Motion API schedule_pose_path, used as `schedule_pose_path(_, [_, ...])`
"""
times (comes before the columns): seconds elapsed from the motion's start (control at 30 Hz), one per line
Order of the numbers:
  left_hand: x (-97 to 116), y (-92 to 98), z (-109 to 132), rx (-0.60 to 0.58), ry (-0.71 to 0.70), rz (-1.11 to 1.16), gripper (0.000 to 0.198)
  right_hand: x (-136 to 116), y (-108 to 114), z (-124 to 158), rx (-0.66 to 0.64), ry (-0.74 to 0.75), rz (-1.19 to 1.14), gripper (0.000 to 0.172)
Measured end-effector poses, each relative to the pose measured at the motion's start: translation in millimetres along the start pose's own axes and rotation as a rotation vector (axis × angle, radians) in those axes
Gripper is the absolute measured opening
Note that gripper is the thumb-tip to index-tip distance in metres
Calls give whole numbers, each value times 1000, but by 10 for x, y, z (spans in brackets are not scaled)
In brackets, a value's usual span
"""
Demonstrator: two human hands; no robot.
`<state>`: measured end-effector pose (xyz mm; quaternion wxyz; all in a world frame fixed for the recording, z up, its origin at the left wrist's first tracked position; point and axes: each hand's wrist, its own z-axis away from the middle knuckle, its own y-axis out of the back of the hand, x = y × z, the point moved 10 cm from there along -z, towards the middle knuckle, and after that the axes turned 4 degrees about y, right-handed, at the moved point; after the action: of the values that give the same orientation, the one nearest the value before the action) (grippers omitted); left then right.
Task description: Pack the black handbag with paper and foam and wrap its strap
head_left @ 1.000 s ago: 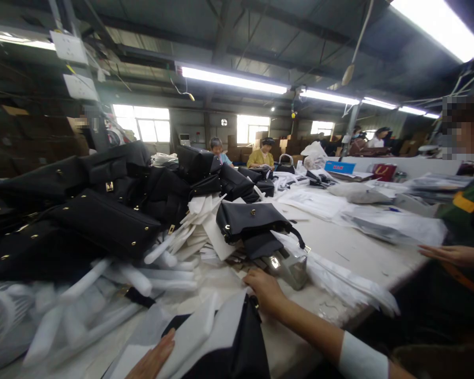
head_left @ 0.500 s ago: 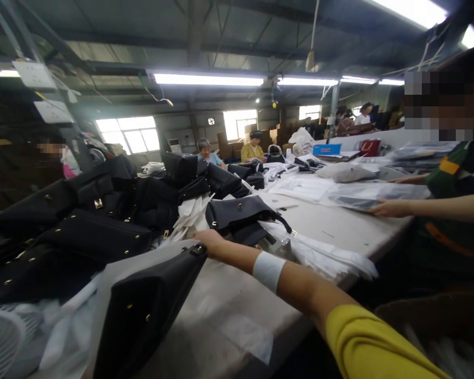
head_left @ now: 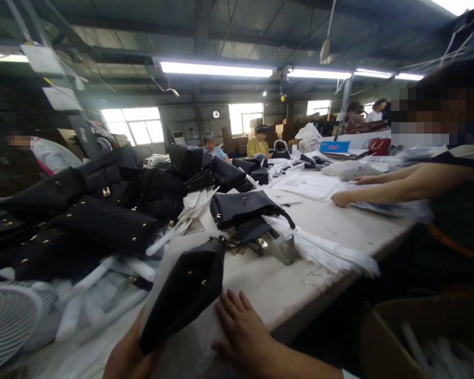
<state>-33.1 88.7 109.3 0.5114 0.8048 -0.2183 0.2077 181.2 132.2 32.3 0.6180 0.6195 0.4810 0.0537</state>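
A black handbag point(head_left: 189, 287) with gold studs is tilted over the near part of the table, a pale sheet point(head_left: 169, 263) along its left side. My left hand point(head_left: 128, 347) grips its near end at the bottom of the view; part of that hand is hidden by the bag. To the bag's right, my right hand point(head_left: 245, 323) has its fingers stretched out and apart, close to the bag's side and holding nothing. Beyond them lies another black handbag point(head_left: 243, 208) with a strap, and a clear plastic-looking block point(head_left: 282, 247) stands by it.
Many black bags point(head_left: 106, 226) are heaped on the left, with white rolls point(head_left: 90, 300) before them. A white fan point(head_left: 8, 326) stands at bottom left. A co-worker's hands point(head_left: 343, 197) handle plastic on the right. Below the table edge is a cardboard box point(head_left: 391, 337).
My right hand has let go of the bag's far end and come back to its near right side. The bag has swung up and rightward. The co-worker's hands have moved left.
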Motion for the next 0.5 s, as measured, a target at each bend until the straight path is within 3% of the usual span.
schedule_pose_path(0.1, [339, -249, 11, -12, -90, -113, 65, -132, -121, 2, -25, -73, -17, 79])
schedule_pose_path(0.23, [734, -606, 137, -36, -303, -275, 84, -78, -382, 142, -191, -200, -31, 52])
schedule_pose_path(0.33, [794, -737, 231, -42, -356, -393, 91, 101, -541, 296, -223, -300, 51, 53])
schedule_pose_path(0.5, [772, -771, 330, 19, -376, -530, 86, 250, -639, 473, -100, -235, 292, 61])
